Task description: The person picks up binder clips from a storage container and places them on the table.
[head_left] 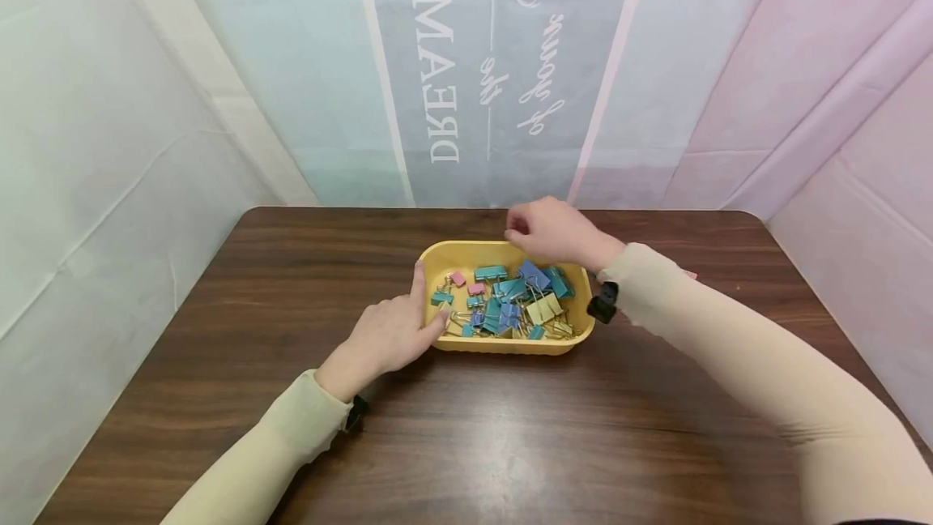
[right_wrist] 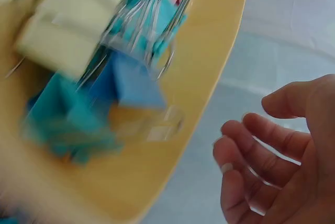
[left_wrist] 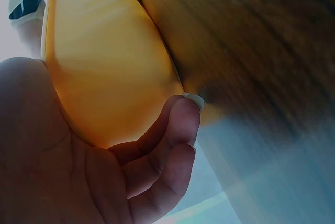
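On the hanging cloth (head_left: 503,148) behind, I read DREAMS and a small "the", both mirrored; I can't make out the rest of the script with any certainty. The cloth runs white, blue-grey and pink around a dark wood-grain desk (head_left: 481,436) with rounded far corners. On the desk, toward its far side, I have the yellow bin (head_left: 466,255), holding a jumble of binder clips (head_left: 513,291) in teal, blue, pale yellow and pink, with metal handles at all angles. My left hand (head_left: 392,333) grips the bin's left end, thumb over the rim, fingers against the outside. My right hand (head_left: 557,229) hangs at the far right rim, fingers loosely bent, holding nothing.
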Demonstrator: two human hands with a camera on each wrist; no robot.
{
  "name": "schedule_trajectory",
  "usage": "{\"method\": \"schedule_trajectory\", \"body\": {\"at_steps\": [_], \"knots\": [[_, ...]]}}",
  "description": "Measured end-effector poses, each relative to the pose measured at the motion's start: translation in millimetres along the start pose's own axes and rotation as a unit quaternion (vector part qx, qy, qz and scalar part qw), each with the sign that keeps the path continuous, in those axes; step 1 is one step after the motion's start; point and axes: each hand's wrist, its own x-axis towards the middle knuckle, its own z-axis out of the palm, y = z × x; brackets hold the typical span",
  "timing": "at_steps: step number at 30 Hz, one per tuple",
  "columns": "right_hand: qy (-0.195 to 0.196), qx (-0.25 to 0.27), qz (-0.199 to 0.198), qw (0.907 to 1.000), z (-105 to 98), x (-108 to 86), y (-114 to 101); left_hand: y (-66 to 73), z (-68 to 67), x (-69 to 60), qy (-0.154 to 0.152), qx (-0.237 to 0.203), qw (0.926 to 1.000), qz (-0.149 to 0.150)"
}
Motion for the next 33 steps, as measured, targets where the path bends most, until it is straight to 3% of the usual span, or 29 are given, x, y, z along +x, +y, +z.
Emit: {"method": "schedule_trajectory", "body": {"at_steps": [6,9,14,18,25,33], "knots": [[-0.019,-0.013,-0.057,0.9981,24.4,25.8,-30.3,-2.7,0.1,-0.8,-0.003,0.000,1.0000,-0.002],[-0.055,-0.022,-0.080,0.9950,36.8,33.5,-42.1,-3.4,0.5,-1.3,-0.004,0.001,1.0000,-0.001],[-0.116,-0.043,-0.130,0.9837,54.6,42.3,-53.3,-3.5,1.0,-1.4,-0.007,-0.003,1.0000,-0.001],[-0.140,-0.077,-0.158,0.9745,64.7,47.1,-57.0,-4.0,1.4,-1.0,-0.007,-0.008,0.9999,-0.003],[-0.140,-0.133,-0.171,0.9661,74.5,48.8,-59.5,-3.3,1.2,0.2,-0.007,-0.008,0.9999,0.001],[-0.128,-0.148,-0.169,0.9661,77.0,46.4,-57.7,-2.4,3.0,1.6,-0.008,-0.004,1.0000,-0.002]]}}
